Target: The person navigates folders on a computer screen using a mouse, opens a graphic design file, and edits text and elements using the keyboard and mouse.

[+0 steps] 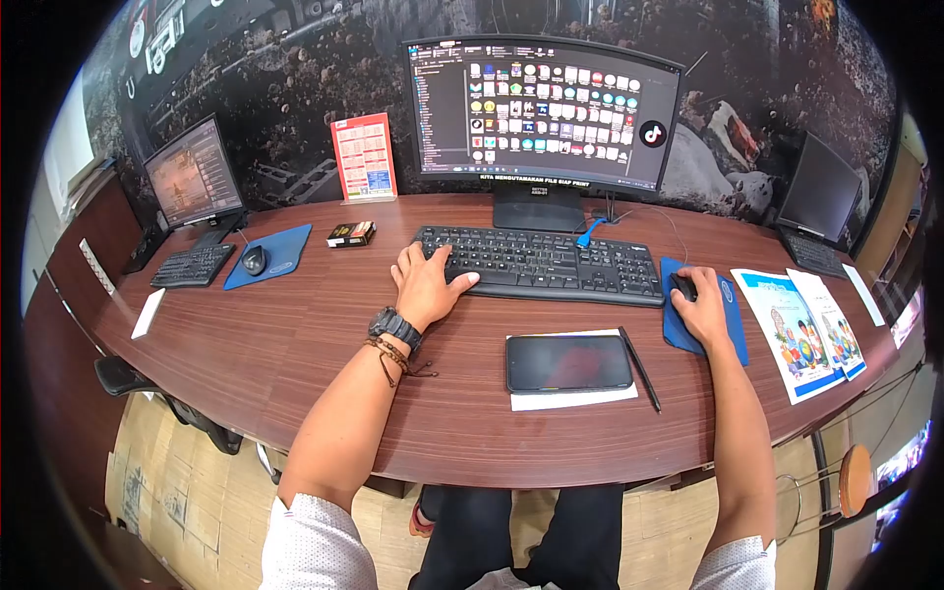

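My left hand (426, 285) rests on the left end of a black keyboard (551, 261), fingers spread over the keys and thumb along the front edge. My right hand (701, 307) is curled over a dark computer mouse (685, 287), mostly covered by the fingers, on a blue mouse pad (733, 339). Behind the keyboard stands a wide monitor (551, 113) showing rows of file icons. Between my arms a black smartphone (568, 364) lies on white paper (575, 397), with a black pen (640, 370) slanting beside it.
Printed booklets (792, 334) lie right of the mouse pad. A small box (351, 234) and a red-and-white calendar stand (365, 157) are at the back left. A second mouse (254, 260) and keyboard (193, 265) sit farther left. Another monitor (822, 187) stands at the right.
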A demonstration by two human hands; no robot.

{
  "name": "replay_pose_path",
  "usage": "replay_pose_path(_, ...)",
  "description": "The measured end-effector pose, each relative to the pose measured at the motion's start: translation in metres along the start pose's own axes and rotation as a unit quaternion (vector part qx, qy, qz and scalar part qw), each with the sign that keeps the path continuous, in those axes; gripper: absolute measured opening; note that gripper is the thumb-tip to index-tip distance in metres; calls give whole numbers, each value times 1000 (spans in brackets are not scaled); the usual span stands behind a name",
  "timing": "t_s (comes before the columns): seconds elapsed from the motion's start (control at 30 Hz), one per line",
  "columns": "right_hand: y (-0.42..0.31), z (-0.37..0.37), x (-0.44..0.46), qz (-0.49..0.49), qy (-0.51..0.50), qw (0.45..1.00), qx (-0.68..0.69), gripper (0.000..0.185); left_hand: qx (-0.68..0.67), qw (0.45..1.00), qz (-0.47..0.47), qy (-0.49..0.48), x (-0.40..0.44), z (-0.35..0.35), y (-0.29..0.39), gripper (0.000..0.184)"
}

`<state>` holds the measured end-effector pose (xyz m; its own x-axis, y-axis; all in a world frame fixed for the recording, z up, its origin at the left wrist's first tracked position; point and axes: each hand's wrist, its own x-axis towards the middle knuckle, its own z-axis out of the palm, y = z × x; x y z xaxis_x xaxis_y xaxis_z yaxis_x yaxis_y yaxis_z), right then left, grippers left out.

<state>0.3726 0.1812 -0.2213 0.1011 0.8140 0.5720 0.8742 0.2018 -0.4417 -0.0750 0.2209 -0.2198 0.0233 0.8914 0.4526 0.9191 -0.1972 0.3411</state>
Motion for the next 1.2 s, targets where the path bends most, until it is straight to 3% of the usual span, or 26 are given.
replay_pose_path(0.73,-6,-3,-1,7,-10,1000,15,34,-17,999,-14,-38,1,-3,2,75)
replay_pose_path(1.2,1,2,1,42,9,999,-15,42,0,1000,-7,-13,1,1,0,75)
